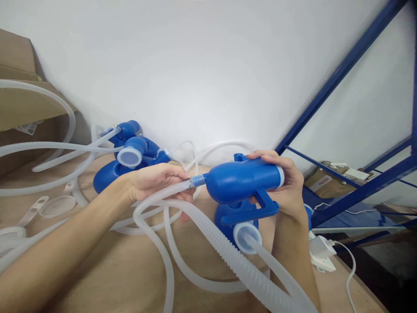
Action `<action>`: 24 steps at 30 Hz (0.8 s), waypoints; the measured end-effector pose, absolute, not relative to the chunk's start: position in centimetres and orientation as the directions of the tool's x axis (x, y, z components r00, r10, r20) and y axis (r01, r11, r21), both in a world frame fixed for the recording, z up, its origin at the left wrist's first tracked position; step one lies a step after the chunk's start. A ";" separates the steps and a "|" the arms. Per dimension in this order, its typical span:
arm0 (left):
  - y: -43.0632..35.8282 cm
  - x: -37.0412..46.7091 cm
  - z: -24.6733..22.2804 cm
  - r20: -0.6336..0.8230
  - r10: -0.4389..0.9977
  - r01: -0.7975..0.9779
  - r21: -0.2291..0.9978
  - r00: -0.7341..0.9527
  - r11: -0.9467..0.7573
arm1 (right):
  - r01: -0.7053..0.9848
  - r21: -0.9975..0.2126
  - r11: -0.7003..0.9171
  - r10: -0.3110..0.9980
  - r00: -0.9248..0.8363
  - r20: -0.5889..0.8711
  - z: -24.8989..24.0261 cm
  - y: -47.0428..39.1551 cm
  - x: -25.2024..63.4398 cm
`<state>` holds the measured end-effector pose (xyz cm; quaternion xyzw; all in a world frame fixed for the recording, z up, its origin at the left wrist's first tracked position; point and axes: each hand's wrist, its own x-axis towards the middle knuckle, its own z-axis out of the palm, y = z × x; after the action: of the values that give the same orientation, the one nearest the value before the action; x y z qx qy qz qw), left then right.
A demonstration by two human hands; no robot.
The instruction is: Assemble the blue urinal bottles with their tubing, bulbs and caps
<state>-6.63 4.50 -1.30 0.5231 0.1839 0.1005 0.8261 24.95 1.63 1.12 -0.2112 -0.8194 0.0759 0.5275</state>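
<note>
A blue plastic urinal bottle (239, 180) lies sideways in the air, its handle pointing down towards me. My right hand (286, 182) wraps round its right end, beside a white rim. On its left end, a translucent hose (172, 190) is pushed over the narrow spout with a metal clamp (190, 182) round it. My left hand (163, 179) is closed on the hose at that clamp; some of its fingers are hidden behind. Below the held bottle stands another blue bottle (224, 217) with a white-rimmed mouth, and a hose passes in front of that mouth.
More blue bottles (109, 174) with hoses lie by the wall on the left. A cardboard box (29, 104) is at far left, near a translucent cap with strap (58, 206). Loose hoses cover the wooden table (107, 269). A blue metal rack (342, 74) and white charger (321, 248) are right.
</note>
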 end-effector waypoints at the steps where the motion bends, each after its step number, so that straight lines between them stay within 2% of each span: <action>1: 4.5 -6.6 -1.3 -0.200 0.355 0.027 0.899 0.913 0.437 | 0.251 -0.337 0.907 0.411 -0.367 0.834 1.2 1.5 24.9; 7: 4.7 -6.4 -2.0 -0.220 0.298 0.050 0.872 0.929 0.487 | 0.209 -0.290 0.934 0.354 -0.421 0.835 1.9 0.7 24.7; 14: 4.7 -6.5 -2.4 -0.156 0.295 -0.003 0.880 0.943 0.474 | 0.194 -0.298 0.935 0.353 -0.429 0.831 2.0 0.2 24.8; 16: 4.8 -6.5 -2.3 -0.092 0.343 -0.062 0.909 0.935 0.412 | 0.191 -0.298 0.935 0.353 -0.425 0.834 2.0 0.3 24.9; 20: 4.9 -6.7 -1.9 0.071 0.419 -0.141 0.980 0.905 0.139 | 0.175 -0.279 0.944 0.328 -0.423 0.845 2.0 0.6 25.1; 24: 4.5 -7.0 -1.3 0.115 0.474 -0.121 0.993 0.873 -0.017 | 0.198 -0.293 0.935 0.350 -0.405 0.845 2.0 0.6 25.3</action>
<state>-7.00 4.54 -1.30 0.6797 0.1298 0.2159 0.6889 25.25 0.57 1.99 -0.1641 -0.8349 0.0733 0.5202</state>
